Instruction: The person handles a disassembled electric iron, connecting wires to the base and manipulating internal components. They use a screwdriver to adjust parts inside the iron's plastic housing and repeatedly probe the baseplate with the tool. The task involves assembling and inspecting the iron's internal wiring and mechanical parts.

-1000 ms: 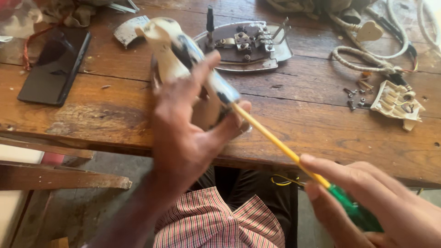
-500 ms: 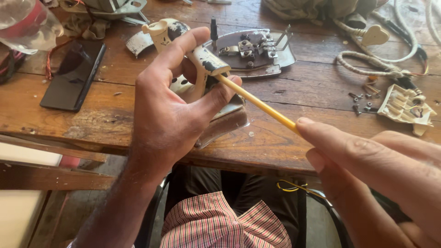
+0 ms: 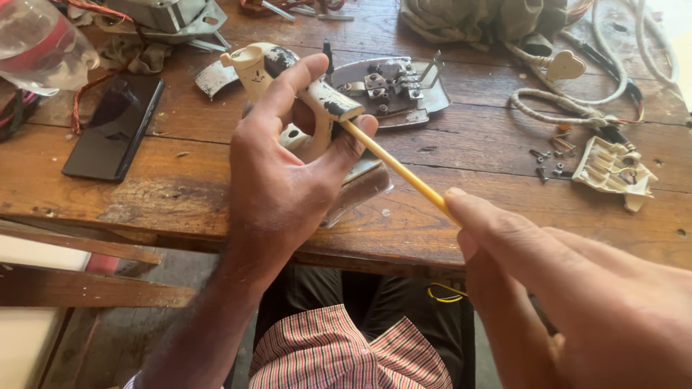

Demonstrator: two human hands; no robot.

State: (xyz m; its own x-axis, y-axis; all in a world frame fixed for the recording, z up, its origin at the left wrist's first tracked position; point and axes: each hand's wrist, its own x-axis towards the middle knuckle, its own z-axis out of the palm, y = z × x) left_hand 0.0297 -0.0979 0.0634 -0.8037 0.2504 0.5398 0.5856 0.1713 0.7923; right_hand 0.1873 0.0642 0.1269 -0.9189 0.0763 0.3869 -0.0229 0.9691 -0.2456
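Near the table's front edge, your left hand clamps the iron handle; your right hand grips the screwdriver. Keep it straight.

On the wooden tabletop, a black phone lies at nine o'clock and a clear plastic bottle at ten. A metal soleplate with terminals sits at twelve, a white plug with its braided cord at one, and loose screws beside a cream plastic cover at three.
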